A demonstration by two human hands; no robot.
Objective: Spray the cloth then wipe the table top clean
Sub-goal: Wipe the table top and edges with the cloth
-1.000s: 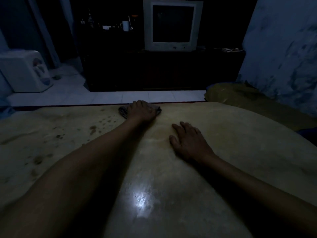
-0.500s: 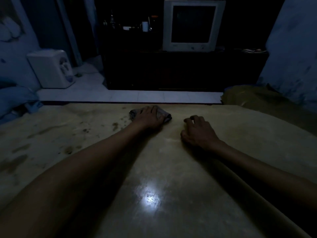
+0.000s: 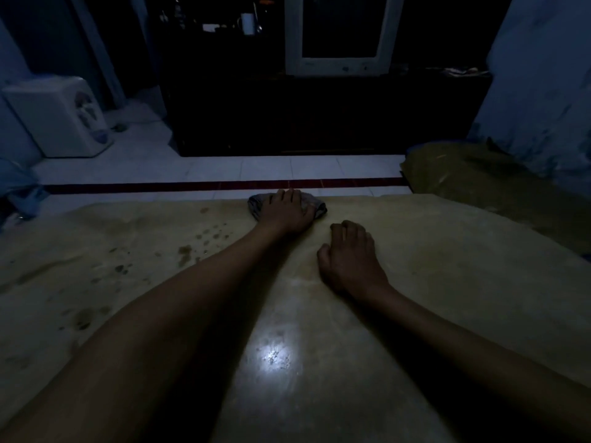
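The room is dim. A pale yellowish table top [image 3: 447, 270] fills the lower view, with dark spots and smears on its left half [image 3: 185, 251]. At the far edge lies a small grey cloth [image 3: 318, 207], pressed flat under my left hand [image 3: 284, 212], which reaches across from the lower left. My right hand [image 3: 348, 254] rests on the table just right of it, fingers curled into a loose fist, holding nothing. No spray bottle is in view.
Beyond the table lies a white tiled floor [image 3: 271, 169], a dark cabinet [image 3: 319, 116] with an old white monitor [image 3: 339, 36], and a white appliance [image 3: 60, 116] at left. An olive bundle [image 3: 479, 177] sits by the table's far right corner.
My right hand went from flat with fingers spread to curled into a loose fist. My left hand stays on the cloth at the far edge. The view has tilted downward.
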